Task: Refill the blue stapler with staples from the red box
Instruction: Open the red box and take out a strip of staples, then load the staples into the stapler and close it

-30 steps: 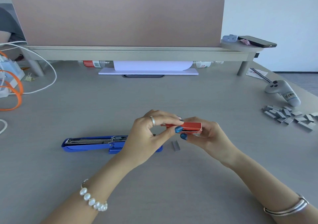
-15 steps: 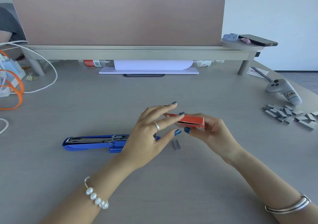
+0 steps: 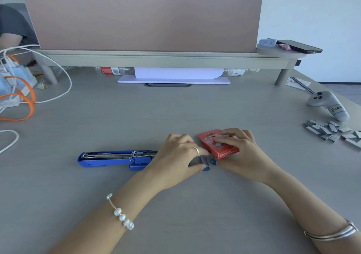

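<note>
The blue stapler (image 3: pixel 115 158) lies opened flat on the desk left of centre, its metal staple channel facing up. My left hand (image 3: pixel 179 156) rests just right of it, thumb and fingers closed around a short grey staple strip (image 3: pixel 202 159) that lies on the desk. My right hand (image 3: pixel 240 152) holds the red staple box (image 3: pixel 220 150) low over the desk, with its fingers on the box's top face and its thumb beneath. The box sits tilted, touching the left hand's knuckles.
Several loose grey staple strips (image 3: pixel 332 131) are scattered at the right, beside a grey controller (image 3: pixel 328 103). White and orange cables (image 3: pixel 23 101) lie at the left. A raised shelf (image 3: pixel 156 58) with a pink divider spans the back; a phone (image 3: pixel 298 46) sits on it.
My left hand let go of the red box and dropped down onto the staple strip on the desk. My right hand lowered and turned the box so that its top face shows.
</note>
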Available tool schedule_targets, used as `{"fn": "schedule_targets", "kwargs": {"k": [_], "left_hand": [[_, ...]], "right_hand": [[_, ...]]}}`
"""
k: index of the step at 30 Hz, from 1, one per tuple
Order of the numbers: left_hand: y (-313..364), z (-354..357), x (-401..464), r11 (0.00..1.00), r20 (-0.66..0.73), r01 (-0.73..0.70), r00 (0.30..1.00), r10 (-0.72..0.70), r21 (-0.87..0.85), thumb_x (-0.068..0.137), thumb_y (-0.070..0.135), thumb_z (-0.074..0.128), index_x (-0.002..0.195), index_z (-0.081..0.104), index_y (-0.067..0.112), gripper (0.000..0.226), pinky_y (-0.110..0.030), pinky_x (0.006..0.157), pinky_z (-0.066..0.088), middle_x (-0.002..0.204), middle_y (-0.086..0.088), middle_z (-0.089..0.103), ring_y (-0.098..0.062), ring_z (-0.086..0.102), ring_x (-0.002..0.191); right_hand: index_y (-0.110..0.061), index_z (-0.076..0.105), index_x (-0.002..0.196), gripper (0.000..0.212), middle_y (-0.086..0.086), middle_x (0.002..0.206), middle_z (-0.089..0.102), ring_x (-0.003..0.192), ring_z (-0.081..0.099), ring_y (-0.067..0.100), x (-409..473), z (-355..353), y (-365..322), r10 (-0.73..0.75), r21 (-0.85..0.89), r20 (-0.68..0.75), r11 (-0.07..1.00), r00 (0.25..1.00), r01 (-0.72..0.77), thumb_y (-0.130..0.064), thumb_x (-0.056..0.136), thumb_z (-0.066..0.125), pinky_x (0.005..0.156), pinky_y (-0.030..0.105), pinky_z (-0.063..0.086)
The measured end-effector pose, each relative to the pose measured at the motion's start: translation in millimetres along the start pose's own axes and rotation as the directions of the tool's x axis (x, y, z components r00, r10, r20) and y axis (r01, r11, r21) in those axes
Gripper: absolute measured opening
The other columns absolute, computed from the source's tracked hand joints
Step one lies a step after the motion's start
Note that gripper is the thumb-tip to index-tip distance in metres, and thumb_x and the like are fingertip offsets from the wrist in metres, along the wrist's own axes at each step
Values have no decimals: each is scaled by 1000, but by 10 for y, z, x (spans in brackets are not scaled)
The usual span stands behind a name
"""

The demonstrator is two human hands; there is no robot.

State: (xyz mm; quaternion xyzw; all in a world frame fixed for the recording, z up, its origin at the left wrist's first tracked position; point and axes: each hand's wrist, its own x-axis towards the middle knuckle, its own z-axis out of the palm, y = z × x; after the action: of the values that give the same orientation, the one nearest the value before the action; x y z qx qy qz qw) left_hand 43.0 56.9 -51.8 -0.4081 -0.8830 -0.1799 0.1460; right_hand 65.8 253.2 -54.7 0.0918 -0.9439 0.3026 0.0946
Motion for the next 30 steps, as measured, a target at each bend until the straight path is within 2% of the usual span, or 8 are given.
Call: {"fn": "schedule_targets", "kwargs": {"k": [6, 11, 13, 15, 18, 23, 28, 30], "left_hand": [[57, -37, -22, 990, 63, 61, 997, -53, -124, 86, 25, 59, 117, 58, 25, 32, -19, 71, 31, 96, 4, 65, -13, 52, 90], [81, -182, -41, 946, -61, 152, 982, -176, -285, 79, 27, 67, 119, 47, 35, 46, -15, 71, 41, 95, 17, 61, -9, 59, 82], [127, -247, -40, 938, -185, 107, 967, -176, -331, 76, 25, 71, 120, 40, 39, 56, -12, 70, 42, 96, 22, 62, -7, 61, 84], [181, -263, -51, 940, -298, 26, 945, -134, -341, 73, 21, 75, 122, 39, 36, 63, -9, 75, 42, 96, 18, 65, 1, 60, 91], [212, -237, -52, 965, -443, -86, 896, -33, -246, 70, 19, 76, 123, 43, 25, 62, -14, 82, 44, 94, 8, 70, -3, 62, 87], [187, -246, -44, 978, -499, -106, 867, 2, -180, 74, 20, 72, 117, 47, 22, 50, -19, 82, 41, 92, 5, 70, -10, 57, 83], [157, -393, -34, 986, -405, -65, 914, -2, -152, 73, 27, 72, 114, 45, 26, 49, -25, 81, 41, 98, 4, 67, -11, 53, 88], [68, -534, -91, 991, -353, -33, 935, -16, -133, 71, 34, 73, 118, 44, 28, 55, -24, 87, 37, 107, 5, 64, -11, 50, 97]], "right_hand": [[-40, 55, 119, 63, -23, 123, 41, 118, 22, 5, -14, -71, -47, 46, -55, 94, 998, 995, -41, -55, 61, 73, 98, 27, 15], [-41, 63, 105, 31, -18, 117, 55, 113, 41, 8, -3, -113, -139, 15, 158, -89, 987, 996, -1, -36, 76, 68, 90, 20, 32], [-32, 68, 101, 21, -12, 106, 67, 93, 61, 10, -8, -125, -221, 77, 439, -81, 898, 994, -34, -31, 81, 61, 77, 15, 45], [-21, 70, 99, 24, -12, 87, 72, 76, 65, 9, -32, -119, -311, 95, 625, 27, 775, 995, -91, -34, 85, 56, 68, 15, 49], [-17, 70, 97, 36, -5, 84, 73, 79, 64, 11, -75, -60, -364, 5, 771, 184, 619, 983, -147, -46, 81, 57, 65, 19, 50], [-11, 66, 107, 35, -1, 87, 74, 75, 66, 8, -74, -82, -366, -41, 908, 273, 342, 961, -243, -25, 76, 59, 62, 16, 51], [-10, 68, 104, 51, 2, 91, 76, 84, 69, 12, -44, -102, -433, -75, 907, 177, 401, 981, -133, -35, 61, 79, 73, 18, 53], [-10, 70, 96, 41, 0, 91, 77, 84, 70, 11, 19, -117, -473, -16, 854, 108, 513, 994, -85, -30, 62, 81, 73, 16, 53]]}}
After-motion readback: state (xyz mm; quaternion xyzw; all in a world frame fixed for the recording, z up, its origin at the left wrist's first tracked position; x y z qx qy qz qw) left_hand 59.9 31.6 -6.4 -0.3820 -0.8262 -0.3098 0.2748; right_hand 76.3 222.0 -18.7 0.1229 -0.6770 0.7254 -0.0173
